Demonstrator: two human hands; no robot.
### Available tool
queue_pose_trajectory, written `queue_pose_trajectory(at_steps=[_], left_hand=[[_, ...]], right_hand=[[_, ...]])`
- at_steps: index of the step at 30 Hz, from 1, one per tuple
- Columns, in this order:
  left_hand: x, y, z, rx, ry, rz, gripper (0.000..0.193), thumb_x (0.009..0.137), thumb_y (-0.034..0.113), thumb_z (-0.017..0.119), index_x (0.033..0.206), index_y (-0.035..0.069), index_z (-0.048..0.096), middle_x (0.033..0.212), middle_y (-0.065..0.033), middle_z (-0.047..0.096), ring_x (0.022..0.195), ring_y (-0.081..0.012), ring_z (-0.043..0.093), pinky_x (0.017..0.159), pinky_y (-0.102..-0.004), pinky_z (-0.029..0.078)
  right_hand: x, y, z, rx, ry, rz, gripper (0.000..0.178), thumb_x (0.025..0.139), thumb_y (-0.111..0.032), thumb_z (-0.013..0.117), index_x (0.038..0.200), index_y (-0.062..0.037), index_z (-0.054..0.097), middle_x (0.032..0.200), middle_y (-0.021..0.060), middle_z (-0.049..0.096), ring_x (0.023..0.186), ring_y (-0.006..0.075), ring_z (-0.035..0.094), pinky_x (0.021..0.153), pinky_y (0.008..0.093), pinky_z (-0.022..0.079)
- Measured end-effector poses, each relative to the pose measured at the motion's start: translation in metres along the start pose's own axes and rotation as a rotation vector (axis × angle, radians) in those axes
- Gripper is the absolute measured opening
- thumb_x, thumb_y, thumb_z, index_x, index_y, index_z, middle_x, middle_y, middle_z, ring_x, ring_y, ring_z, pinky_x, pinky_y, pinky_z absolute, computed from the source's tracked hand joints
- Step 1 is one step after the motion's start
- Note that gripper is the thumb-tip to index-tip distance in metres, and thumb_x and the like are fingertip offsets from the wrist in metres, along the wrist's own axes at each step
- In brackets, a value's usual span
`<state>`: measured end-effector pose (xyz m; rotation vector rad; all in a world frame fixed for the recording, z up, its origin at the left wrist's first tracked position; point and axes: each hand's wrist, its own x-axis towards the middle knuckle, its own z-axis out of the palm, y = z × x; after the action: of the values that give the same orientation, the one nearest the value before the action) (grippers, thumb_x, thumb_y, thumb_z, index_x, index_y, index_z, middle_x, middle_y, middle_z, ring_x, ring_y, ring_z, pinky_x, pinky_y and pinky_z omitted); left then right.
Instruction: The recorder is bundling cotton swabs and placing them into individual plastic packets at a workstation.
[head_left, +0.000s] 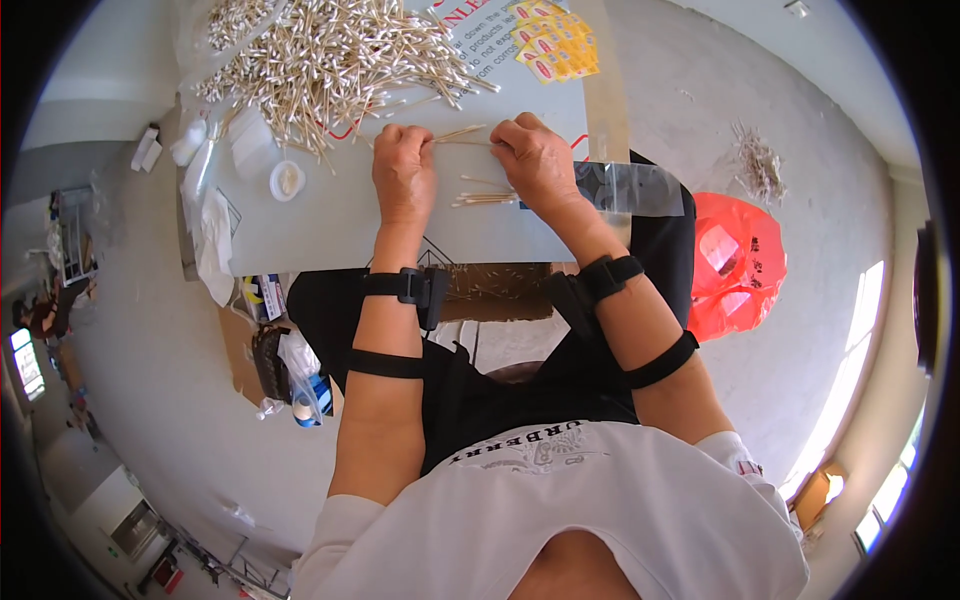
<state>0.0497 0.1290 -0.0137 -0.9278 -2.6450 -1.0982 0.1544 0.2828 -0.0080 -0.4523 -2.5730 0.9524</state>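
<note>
Fingertips of the left hand (404, 168) pinch swabs (459, 133) whose long axis runs rightward to the right hand (538, 162), its fingers bunched, their grip unclear; a small row (484, 199) lies nearer the right wrist, the pile (330, 65) forward-left.

Both forearms reach over the near edge of the counter (330, 235), elbows remaining outside that edge. The left forearm runs nearly straight forward; the right slants inward. Above the counter's surface, the left hand (404, 165) and right hand (535, 155) face each other, slightly apart, backs upward. Each hand's fingers curl in, the tips drawn together toward the space between them.
</note>
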Motion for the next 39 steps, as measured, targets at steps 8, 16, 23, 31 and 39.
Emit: queue_pose_trajectory(at_steps=[8,16,23,31,39], left_hand=[[-0.005,0.018,0.011,-0.022,0.05,0.086,0.02,0.075,-0.006,0.066,0.091,0.006,0.068,0.09,-0.0091,0.059,0.084,-0.0281,0.061,0.072,-0.0374,0.05],[0.007,0.019,0.01,-0.012,-0.018,0.005,0.013,0.075,-0.003,0.065,0.083,0.006,0.066,0.085,-0.0069,0.058,0.086,-0.0289,0.059,0.074,-0.0401,0.05],[-0.005,0.021,0.008,-0.029,-0.086,0.081,0.014,0.072,-0.005,0.064,0.079,0.007,0.066,0.081,-0.0068,0.058,0.084,-0.0286,0.059,0.071,-0.0402,0.05],[-0.013,0.02,0.017,-0.172,0.026,0.047,0.015,0.07,-0.005,0.064,0.078,0.007,0.064,0.081,-0.0062,0.057,0.082,-0.0284,0.058,0.07,-0.039,0.048],[-0.016,0.017,0.018,-0.167,0.077,0.072,0.016,0.068,-0.005,0.063,0.079,0.008,0.064,0.082,-0.0055,0.057,0.082,-0.0279,0.057,0.071,-0.0385,0.047]], right_hand=[[0.002,0.006,-0.001,0.149,0.072,0.124,0.017,0.077,-0.008,0.067,0.094,-0.0104,0.067,0.088,0.0095,0.06,0.079,0.031,0.062,0.071,0.0391,0.051],[0.014,0.007,-0.003,-0.044,-0.061,0.0,0.013,0.078,-0.008,0.064,0.09,-0.011,0.067,0.084,0.0081,0.061,0.079,0.031,0.063,0.07,0.0397,0.05],[0.015,0.012,-0.012,-0.001,-0.237,-0.014,0.012,0.075,-0.01,0.069,0.087,-0.0083,0.065,0.081,0.0098,0.061,0.076,0.0301,0.062,0.069,0.0387,0.05],[0.066,0.017,0.01,-0.204,0.198,-0.053,0.016,0.08,-0.017,0.066,0.09,-0.0055,0.064,0.092,0.0135,0.063,0.082,0.0341,0.063,0.071,0.0423,0.051],[0.05,0.02,-0.012,-0.277,0.017,0.147,0.012,0.082,-0.013,0.057,0.087,-0.0044,0.063,0.091,0.0159,0.063,0.085,0.0349,0.065,0.074,0.0448,0.053]])
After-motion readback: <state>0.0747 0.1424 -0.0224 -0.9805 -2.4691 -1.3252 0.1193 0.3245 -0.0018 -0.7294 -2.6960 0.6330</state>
